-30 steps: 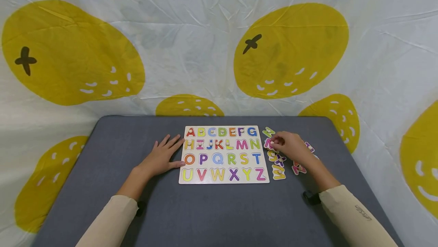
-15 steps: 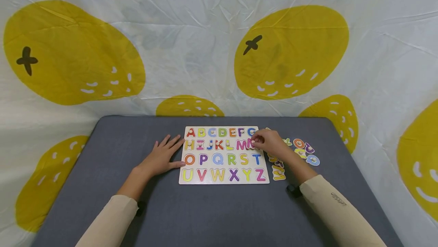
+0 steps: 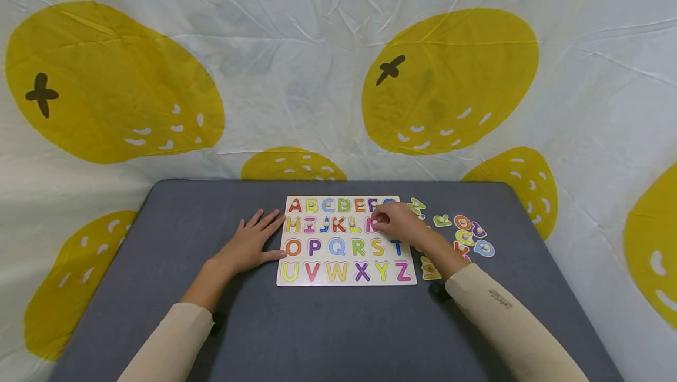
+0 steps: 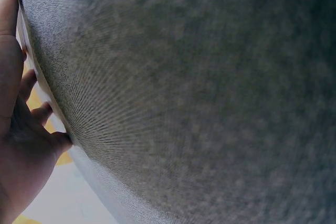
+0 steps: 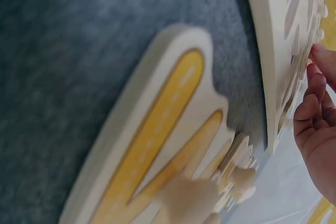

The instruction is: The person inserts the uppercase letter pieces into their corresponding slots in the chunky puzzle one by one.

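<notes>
On grey tabletop [image 3: 328,335], touching left edge of cream wooden alphabet board [image 3: 322,258] with spread left hand [image 3: 252,241], gripping nothing there. Farther in, pinching pink wooden letter piece [image 3: 369,227] with right hand [image 3: 400,221], at second row toward right edge. Apparently fitting it; probably needing next to align, press flat, release. Cannot tell whether already flush: partly hidden under fingers, like blue letter [image 3: 390,199] near far right corner.

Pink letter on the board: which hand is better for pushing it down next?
Probably the right hand: it pinches the pink letter by its knob at the board's second row. The left hand lies spread at the board's left edge, farther from that letter.
</notes>
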`<move>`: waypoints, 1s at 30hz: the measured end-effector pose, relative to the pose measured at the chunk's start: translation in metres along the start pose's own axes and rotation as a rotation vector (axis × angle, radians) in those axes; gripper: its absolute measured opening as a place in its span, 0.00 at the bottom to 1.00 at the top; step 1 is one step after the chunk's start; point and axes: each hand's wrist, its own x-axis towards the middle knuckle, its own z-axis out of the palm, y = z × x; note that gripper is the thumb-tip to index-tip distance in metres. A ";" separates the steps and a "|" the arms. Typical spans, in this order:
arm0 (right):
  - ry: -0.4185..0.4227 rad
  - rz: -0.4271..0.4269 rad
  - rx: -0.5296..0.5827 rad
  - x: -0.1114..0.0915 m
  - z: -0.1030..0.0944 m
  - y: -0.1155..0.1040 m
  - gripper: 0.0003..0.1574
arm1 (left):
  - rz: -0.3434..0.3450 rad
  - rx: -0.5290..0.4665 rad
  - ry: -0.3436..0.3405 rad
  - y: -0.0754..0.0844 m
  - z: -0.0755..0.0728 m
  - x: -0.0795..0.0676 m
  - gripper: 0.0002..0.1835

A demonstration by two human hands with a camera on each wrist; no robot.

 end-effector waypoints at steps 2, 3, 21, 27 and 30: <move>0.007 -0.005 -0.026 0.002 0.002 0.000 0.03 | 0.000 0.002 0.000 0.000 0.000 0.000 0.52; 0.010 -0.008 -0.030 0.002 0.003 0.000 0.03 | 0.000 0.003 -0.001 0.000 0.000 0.000 0.52; 0.035 0.034 0.067 -0.010 -0.005 0.002 0.11 | -0.001 0.009 0.001 0.000 0.001 0.000 0.52; 0.104 0.023 0.049 -0.030 -0.022 0.016 0.11 | 0.002 0.013 0.001 -0.001 0.001 0.000 0.52; 0.135 0.026 0.037 -0.039 -0.031 0.025 0.11 | 0.003 0.011 -0.001 -0.001 0.001 0.000 0.52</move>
